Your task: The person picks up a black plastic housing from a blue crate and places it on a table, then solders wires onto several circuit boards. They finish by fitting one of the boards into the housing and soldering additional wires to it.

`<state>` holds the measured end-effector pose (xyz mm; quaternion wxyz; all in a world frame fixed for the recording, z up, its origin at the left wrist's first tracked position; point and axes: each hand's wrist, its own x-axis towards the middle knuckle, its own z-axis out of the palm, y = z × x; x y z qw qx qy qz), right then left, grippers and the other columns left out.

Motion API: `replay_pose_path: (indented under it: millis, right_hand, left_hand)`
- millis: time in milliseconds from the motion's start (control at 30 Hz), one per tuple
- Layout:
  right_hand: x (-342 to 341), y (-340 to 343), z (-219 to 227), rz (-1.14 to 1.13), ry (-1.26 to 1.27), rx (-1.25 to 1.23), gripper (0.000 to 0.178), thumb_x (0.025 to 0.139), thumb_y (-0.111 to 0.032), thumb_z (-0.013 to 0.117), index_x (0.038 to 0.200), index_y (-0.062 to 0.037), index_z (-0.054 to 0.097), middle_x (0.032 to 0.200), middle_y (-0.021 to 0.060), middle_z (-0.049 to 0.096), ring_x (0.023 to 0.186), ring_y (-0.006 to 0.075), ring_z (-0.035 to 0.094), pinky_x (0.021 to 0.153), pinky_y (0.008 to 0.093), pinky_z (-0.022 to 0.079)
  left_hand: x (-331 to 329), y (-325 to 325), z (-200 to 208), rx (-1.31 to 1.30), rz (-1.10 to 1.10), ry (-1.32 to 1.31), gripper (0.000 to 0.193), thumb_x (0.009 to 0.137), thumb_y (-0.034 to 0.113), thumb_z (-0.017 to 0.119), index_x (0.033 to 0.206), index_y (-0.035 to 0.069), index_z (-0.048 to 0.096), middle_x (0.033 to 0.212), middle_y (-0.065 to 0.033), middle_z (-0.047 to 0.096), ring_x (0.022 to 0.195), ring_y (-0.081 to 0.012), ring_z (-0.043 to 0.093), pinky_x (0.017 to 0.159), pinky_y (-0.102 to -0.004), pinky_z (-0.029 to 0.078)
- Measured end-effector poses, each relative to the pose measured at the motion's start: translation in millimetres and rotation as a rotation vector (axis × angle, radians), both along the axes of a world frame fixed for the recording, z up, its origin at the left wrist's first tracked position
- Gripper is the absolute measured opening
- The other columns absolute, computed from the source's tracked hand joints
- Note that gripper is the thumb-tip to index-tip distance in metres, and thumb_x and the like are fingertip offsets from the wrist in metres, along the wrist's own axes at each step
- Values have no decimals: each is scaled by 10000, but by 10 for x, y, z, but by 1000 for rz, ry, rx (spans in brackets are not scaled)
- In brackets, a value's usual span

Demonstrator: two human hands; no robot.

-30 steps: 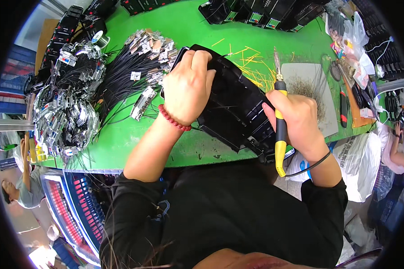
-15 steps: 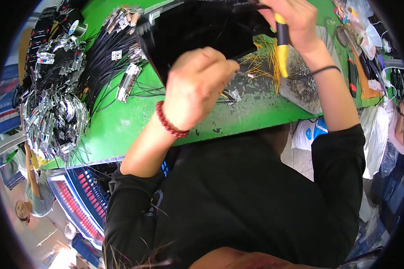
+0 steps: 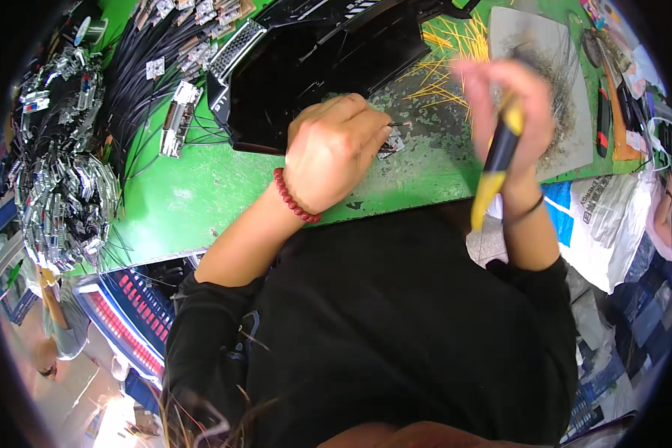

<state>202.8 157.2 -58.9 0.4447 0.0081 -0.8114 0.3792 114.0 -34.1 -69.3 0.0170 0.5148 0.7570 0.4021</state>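
Observation:
My left hand, with a red bead bracelet at its wrist, is closed in a pinch over the near edge of a large black plastic housing. From its fingertips a thin wire sticks out to the right. Just under those fingertips lies a small white circuit board, partly covered. My right hand, smeared by motion, grips what looks like a soldering iron by its yellow-and-black handle. The handle slants down toward me; the tip cannot be made out.
Yellow wires lie scattered beyond my hands, beside a stained grey board. Bundles of silver strips, black leads and a wire spool fill the left. A red-and-black cutter lies right. Another person is at lower left.
My right hand has come down toward me with the iron, away from the housing's far side. The housing now lies flatter and shows its patterned left end. My left hand stays pinched nearby.

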Motion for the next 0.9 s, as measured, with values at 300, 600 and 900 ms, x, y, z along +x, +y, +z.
replay_pose_path:
  millis: [300,600,900]
  right_hand:
    - [257,-474,-263,108,-303,-404,312,772,73,714,1047,-12,594,866,93,657,772,142,676,696,247,541]
    - [244,-457,-278,126,-165,-302,335,792,113,681,1079,19,536,931,155,683,847,190,704,724,266,569]
    - [261,-479,-269,182,-175,-311,323,806,106,666,1085,19,526,959,165,703,827,173,699,698,260,563]
  left_hand:
    - [-13,24,5,106,-12,-90,126,723,-19,719,837,21,681,746,-94,620,673,-245,623,592,-318,501]
    - [1,5,-11,84,43,-238,86,753,28,703,779,32,621,719,-93,591,634,-257,603,556,-331,497]
    - [11,3,16,56,55,-255,68,781,49,699,798,35,634,713,-86,597,620,-248,604,535,-318,488]
